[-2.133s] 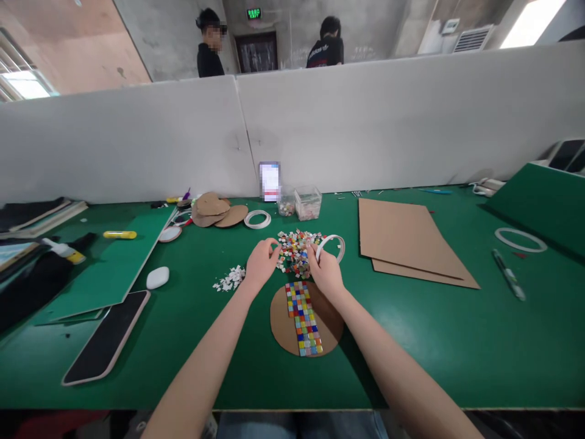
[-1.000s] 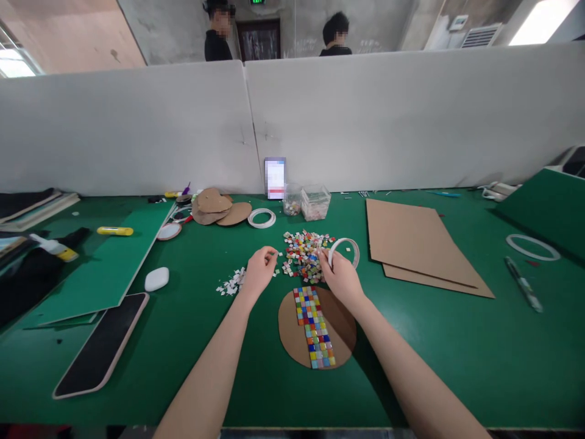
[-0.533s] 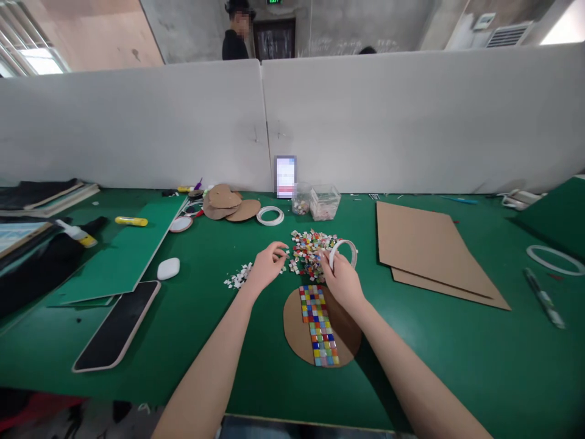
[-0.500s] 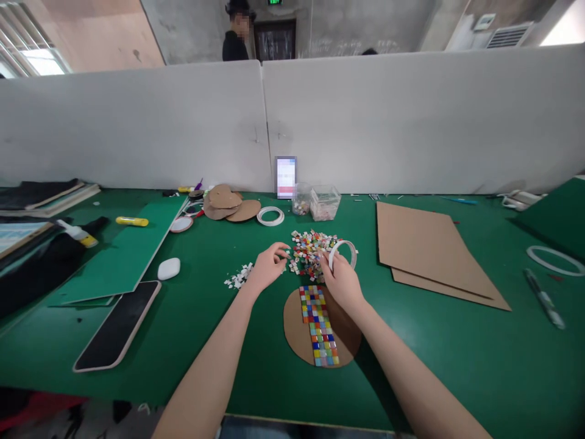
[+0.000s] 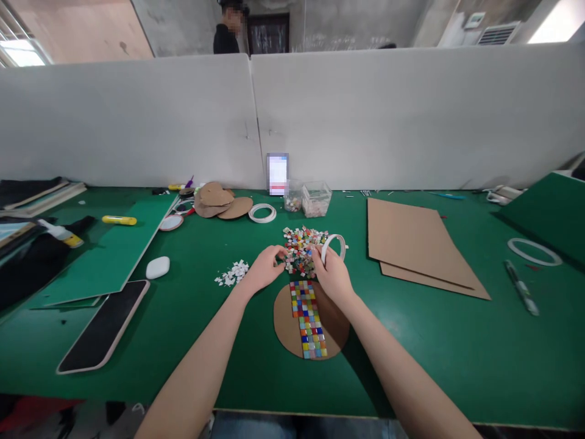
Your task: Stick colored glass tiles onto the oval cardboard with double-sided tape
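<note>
My left hand point(image 5: 265, 268) is at the left edge of a pile of small coloured mosaic tiles point(image 5: 302, 245). Its fingers are curled, with a gap between thumb and forefinger, and I see nothing held there. A roll of white tape point(image 5: 342, 242) is in my right hand point(image 5: 333, 272), whose fingertips reach into the right side of the pile. Below the hands lies a round piece of cardboard point(image 5: 284, 329). A stepped band of coloured tiles point(image 5: 311, 320) runs down its middle. White paper scraps point(image 5: 232, 274) are heaped left of my left hand.
At left are a phone point(image 5: 105, 329), a white earbud case point(image 5: 158, 267) and a green board point(image 5: 114, 256). Cardboard sheets point(image 5: 411, 244) and a pen point(image 5: 521, 286) lie right. Behind stand clear boxes point(image 5: 316, 200), a lit screen point(image 5: 277, 174) and a partition point(image 5: 365, 122); a person point(image 5: 226, 30) is beyond.
The whole view has shifted slightly, so things sit a little further left and higher. Both hands stay at the tile pile, and the tape roll is still in my right hand.
</note>
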A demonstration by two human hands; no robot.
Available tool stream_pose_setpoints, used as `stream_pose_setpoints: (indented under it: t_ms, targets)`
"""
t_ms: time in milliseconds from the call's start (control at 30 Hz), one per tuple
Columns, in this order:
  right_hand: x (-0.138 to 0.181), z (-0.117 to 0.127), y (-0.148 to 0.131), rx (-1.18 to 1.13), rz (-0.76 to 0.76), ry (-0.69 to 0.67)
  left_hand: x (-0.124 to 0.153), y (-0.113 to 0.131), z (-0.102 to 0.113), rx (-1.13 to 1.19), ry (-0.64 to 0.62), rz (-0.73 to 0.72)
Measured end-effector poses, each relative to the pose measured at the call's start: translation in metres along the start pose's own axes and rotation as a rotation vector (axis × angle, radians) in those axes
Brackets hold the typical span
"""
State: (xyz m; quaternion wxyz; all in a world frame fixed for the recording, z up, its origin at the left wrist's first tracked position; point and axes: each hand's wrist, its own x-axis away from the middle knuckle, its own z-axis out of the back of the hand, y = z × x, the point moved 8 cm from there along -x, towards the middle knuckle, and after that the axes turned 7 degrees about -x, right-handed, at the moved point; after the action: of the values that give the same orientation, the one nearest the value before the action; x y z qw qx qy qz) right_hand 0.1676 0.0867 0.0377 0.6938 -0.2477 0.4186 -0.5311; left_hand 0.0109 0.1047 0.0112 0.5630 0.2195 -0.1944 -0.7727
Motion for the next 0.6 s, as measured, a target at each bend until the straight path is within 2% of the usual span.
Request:
stream_pose_setpoints:
  t_ms: [167, 600]
  targets:
    - [-0.0018, 0.0041, 0.0027, -0.024, -0.019, 0.016, 0.0001, 0.0061, -0.0014, -0.016, 0.0, -0.017]
    - [0.0061, 0.0076, -0.0035, -0.067, -0.025, 0.021, 0.0004, 0.0039, 0.0034, -0.022, 0.017, -0.01]
